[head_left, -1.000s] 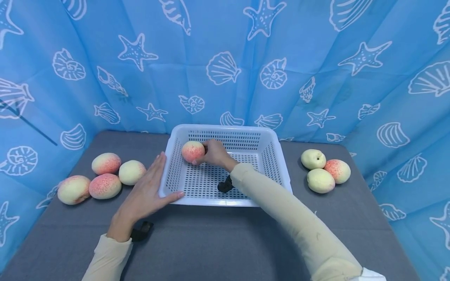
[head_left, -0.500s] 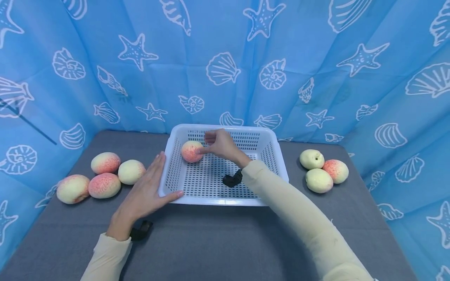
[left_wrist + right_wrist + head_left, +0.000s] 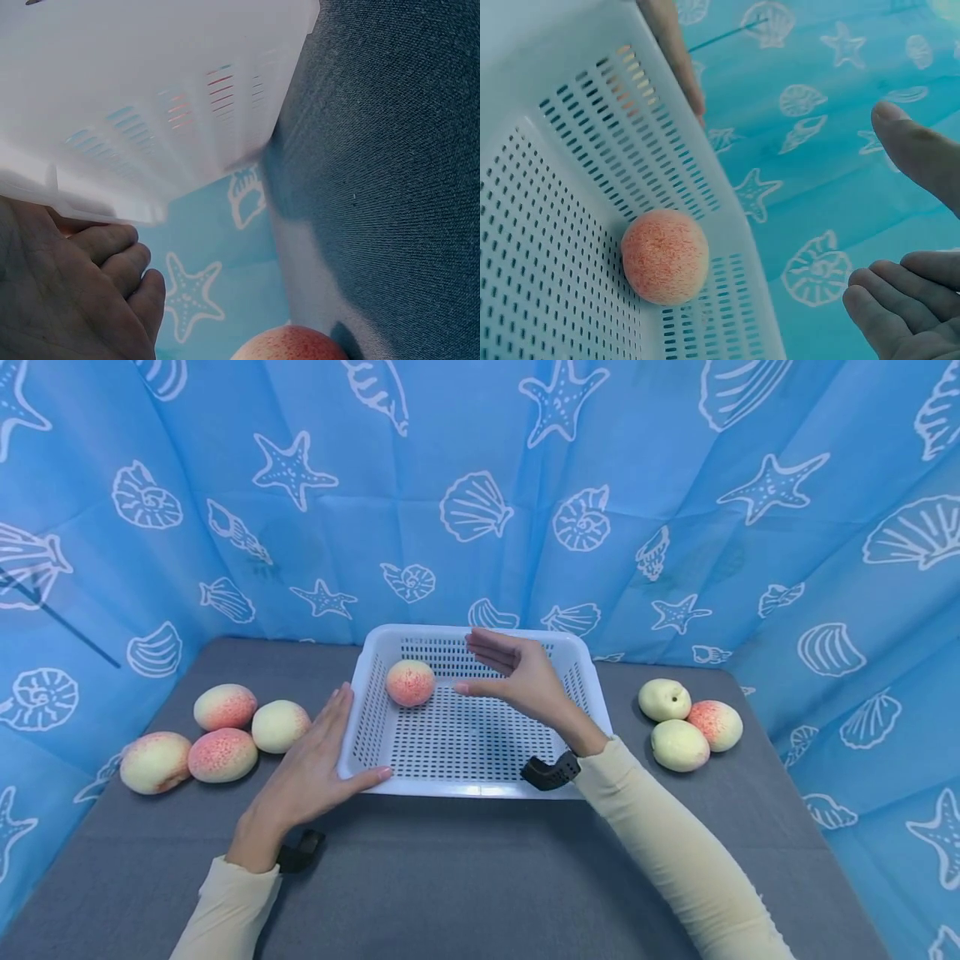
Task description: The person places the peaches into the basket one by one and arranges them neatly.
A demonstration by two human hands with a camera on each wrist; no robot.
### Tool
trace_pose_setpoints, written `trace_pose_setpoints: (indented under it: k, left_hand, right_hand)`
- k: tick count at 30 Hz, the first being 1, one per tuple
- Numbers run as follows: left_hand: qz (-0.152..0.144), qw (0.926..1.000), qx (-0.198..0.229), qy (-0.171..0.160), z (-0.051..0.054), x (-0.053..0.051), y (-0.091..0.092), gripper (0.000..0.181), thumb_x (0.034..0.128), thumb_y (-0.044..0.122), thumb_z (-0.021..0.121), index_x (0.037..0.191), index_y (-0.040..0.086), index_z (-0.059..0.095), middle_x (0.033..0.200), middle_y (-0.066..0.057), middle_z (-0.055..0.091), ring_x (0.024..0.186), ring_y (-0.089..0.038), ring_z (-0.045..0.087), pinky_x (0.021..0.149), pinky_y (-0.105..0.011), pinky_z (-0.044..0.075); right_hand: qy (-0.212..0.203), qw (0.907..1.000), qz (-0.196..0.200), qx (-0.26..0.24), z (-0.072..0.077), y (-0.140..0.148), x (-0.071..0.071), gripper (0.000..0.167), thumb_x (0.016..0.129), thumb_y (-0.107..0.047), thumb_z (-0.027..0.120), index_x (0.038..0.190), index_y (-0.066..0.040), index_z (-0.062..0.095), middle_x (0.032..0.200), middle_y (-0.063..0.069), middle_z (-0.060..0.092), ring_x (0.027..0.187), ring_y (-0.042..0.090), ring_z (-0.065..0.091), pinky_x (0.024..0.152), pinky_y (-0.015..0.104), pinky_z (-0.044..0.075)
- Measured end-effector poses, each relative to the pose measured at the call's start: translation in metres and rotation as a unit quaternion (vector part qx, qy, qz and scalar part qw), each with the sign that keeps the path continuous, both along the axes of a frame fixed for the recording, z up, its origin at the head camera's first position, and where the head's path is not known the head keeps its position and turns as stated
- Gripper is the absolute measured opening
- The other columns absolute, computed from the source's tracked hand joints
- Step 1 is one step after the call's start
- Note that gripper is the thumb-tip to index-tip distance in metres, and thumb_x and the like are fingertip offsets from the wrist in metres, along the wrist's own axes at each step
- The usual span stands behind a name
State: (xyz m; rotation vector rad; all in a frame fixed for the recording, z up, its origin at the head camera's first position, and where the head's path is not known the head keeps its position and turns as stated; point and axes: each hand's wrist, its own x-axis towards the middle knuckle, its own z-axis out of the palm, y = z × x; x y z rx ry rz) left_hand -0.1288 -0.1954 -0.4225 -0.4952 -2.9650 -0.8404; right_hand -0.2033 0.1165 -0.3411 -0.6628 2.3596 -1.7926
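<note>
Peach (image 3: 410, 682), nearly round and so without a clear long axis, sat in the far-left part of the white basket (image 3: 465, 790) in the head view. It lay just left of the right hand (image 3: 525, 681), which hung over the basket with thumb and fingers spread apart and held nothing; a small gap parted thumb tip and fruit. The left hand (image 3: 318, 768) rested on the basket's left rim, fingers extended; it was farther off, with the side wall between. Four peaches (image 3: 222, 756) lay left of that hand, three others (image 3: 680, 744) well right of the basket.

From the left wrist, the palm gripped nothing beside the basket's outer wall, and part of another peach showed on the grey cloth (image 3: 405, 172).

From the right wrist, the fruit lay by the basket's perforated wall, and the space between thumb and fingers held nothing.
</note>
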Motion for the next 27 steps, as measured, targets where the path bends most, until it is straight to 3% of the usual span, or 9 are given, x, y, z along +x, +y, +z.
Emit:
trace_pose_setpoints:
  k: [7, 14, 20, 27]
  left_hand:
    - [0.000, 1.0000, 0.001, 0.001, 0.001, 0.000, 0.000, 0.121, 0.0838, 0.071, 0.067, 0.163, 0.014, -0.005, 0.171, -0.005, -0.004, 0.156, -0.032, 0.002, 0.117, -0.066, 0.017]
    - [0.000, 1.0000, 0.005, -0.005, 0.001, 0.000, 0.001, 0.122, 0.0833, 0.071, 0.068, 0.163, 0.016, -0.007, 0.171, -0.005, -0.003, 0.156, -0.032, 0.001, 0.118, -0.065, 0.016]
    - [0.000, 1.0000, 0.005, -0.005, 0.001, -0.001, 0.001, 0.122, 0.0836, 0.071, 0.067, 0.163, 0.016, -0.007, 0.171, -0.005, -0.004, 0.156, -0.032, 0.001, 0.118, -0.065, 0.016]
    - [0.005, 0.9999, 0.009, -0.001, -0.001, 0.000, 0.000, 0.122, 0.0822, 0.071, 0.068, 0.164, 0.017, -0.005, 0.171, -0.003, -0.003, 0.156, -0.031, 0.002, 0.117, -0.066, 0.017]
  right_hand:
    - [0.029, 0.9989, 0.010, -0.034, -0.010, 0.026, 0.034, 0.083, 0.079, -0.005, 0.088, 0.150, 0.003, 0.045, 0.150, 0.017, 0.051, 0.137, 0.027, 0.051, 0.110, 0.036, 0.042]
    - [0.040, 0.9976, -0.017, -0.053, -0.029, 0.048, 0.061, 0.084, 0.076, -0.003, 0.089, 0.149, 0.001, 0.047, 0.150, 0.015, 0.051, 0.139, 0.024, 0.049, 0.110, 0.031, 0.041]
    - [0.048, 0.9957, -0.044, -0.067, -0.041, 0.061, 0.070, 0.083, 0.076, 0.004, 0.087, 0.148, 0.004, 0.046, 0.150, 0.016, 0.051, 0.139, 0.029, 0.049, 0.109, 0.033, 0.041]
    - [0.064, 0.9941, -0.062, -0.062, -0.039, 0.071, 0.070, 0.081, 0.077, 0.005, 0.085, 0.148, 0.004, 0.046, 0.149, 0.018, 0.052, 0.138, 0.031, 0.049, 0.107, 0.030, 0.044]
